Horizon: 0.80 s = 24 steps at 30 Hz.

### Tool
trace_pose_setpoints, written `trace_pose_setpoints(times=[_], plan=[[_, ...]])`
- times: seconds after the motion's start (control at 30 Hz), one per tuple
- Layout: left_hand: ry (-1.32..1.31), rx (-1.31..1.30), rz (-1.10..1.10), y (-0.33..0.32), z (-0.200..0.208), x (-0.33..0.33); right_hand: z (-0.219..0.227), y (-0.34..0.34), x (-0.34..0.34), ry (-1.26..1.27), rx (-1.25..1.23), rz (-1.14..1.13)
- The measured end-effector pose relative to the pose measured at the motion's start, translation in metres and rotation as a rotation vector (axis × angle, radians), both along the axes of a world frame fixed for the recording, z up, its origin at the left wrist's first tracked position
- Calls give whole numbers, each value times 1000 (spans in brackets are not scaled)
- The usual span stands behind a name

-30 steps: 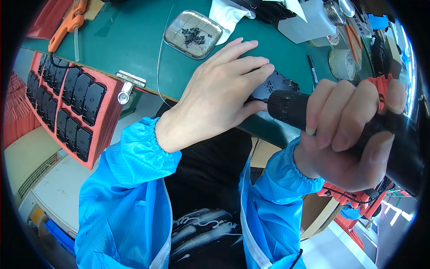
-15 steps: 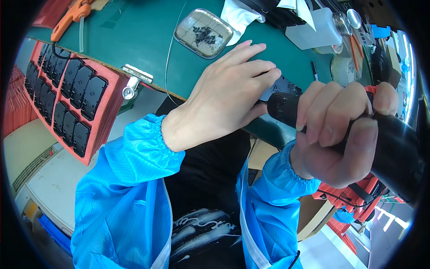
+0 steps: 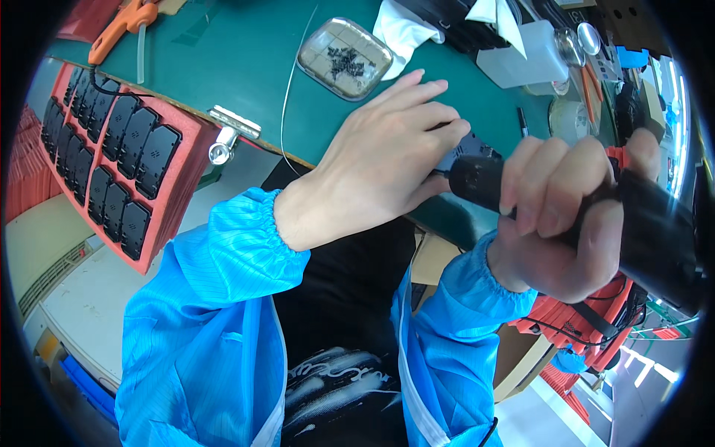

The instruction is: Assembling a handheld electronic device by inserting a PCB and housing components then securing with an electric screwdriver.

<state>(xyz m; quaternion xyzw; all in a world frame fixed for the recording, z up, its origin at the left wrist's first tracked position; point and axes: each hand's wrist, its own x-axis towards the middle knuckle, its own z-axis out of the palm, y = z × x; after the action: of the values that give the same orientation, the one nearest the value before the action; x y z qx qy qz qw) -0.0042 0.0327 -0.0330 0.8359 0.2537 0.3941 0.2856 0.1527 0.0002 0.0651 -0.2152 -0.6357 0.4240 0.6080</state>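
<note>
My right hand (image 3: 562, 220) is wrapped round a black power screwdriver (image 3: 477, 181), which lies nearly level with its nose pointing left. The thin bit reaches the fingertips of my left hand (image 3: 380, 160). Those fingers are curled over a dark flat plate-like part (image 3: 480, 145), mostly hidden behind the hand and the tool. Where the bit meets the part cannot be seen. Just beyond my left hand sits a clear-walled, rounded tray (image 3: 316, 63) with a small heap of tiny black screws (image 3: 346, 63) in it.
Black flat housings (image 3: 156, 160) fill a pink foam tray at the left. A metal clip (image 3: 223, 141) grips the edge of the green table (image 3: 223, 52). An orange glue gun (image 3: 112, 33) lies far left, a white cloth (image 3: 406, 37) and a white bottle (image 3: 525, 56) farther back.
The view has shifted slightly. The screwdriver's rear end has tipped a little, and my right hand has shifted with it. My left hand keeps its hold.
</note>
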Motion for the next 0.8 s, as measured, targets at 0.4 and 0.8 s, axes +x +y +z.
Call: trace_pose_setpoints(times=[0.4, 0.8], plan=[[-13, 58, 3, 0, 4, 1, 9, 74, -32, -43, 511, -383], [8, 72, 4, 1, 5, 0, 6, 78, -80, 190, -131, -613]])
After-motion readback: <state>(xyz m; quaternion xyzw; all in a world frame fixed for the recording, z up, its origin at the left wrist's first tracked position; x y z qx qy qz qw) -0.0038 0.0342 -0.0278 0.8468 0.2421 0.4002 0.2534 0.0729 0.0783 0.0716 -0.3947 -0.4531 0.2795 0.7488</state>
